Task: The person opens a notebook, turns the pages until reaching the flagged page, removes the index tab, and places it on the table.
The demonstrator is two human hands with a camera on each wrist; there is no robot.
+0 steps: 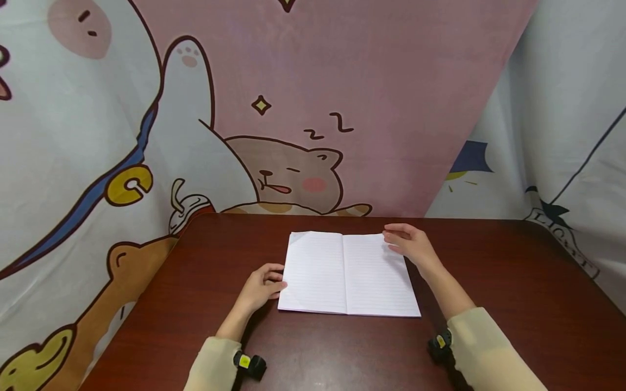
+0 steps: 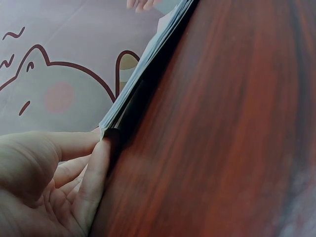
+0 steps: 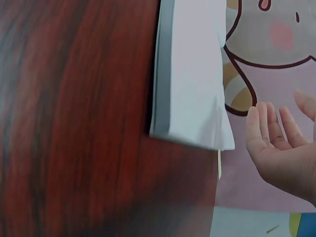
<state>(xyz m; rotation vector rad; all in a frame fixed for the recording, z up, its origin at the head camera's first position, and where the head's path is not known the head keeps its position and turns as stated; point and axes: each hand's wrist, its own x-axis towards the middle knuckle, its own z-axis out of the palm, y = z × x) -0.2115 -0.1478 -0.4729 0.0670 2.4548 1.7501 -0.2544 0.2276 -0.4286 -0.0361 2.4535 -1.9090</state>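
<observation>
An open lined notebook (image 1: pixel 315 274) with blank white pages lies on the dark red-brown table. My left hand (image 1: pixel 257 289) holds its left edge. In the left wrist view that hand's thumb and fingers (image 2: pixel 95 180) pinch the stacked pages and cover (image 2: pixel 143 71) at the edge. Near the upper right corner of the notebook is my right hand (image 1: pixel 412 247), fingers loosely extended. The right wrist view shows this hand (image 3: pixel 284 153) raised and apart from the notebook (image 3: pixel 195 84), with nothing in it.
The wooden table (image 1: pixel 225 239) runs back to a cartoon-printed cloth (image 1: pixel 391 108) hanging behind it. More printed cloth (image 1: pixel 567 136) hangs along the right side. Each wrist wears a small black camera, one on the left sleeve (image 1: pixel 215 364) and one on the right.
</observation>
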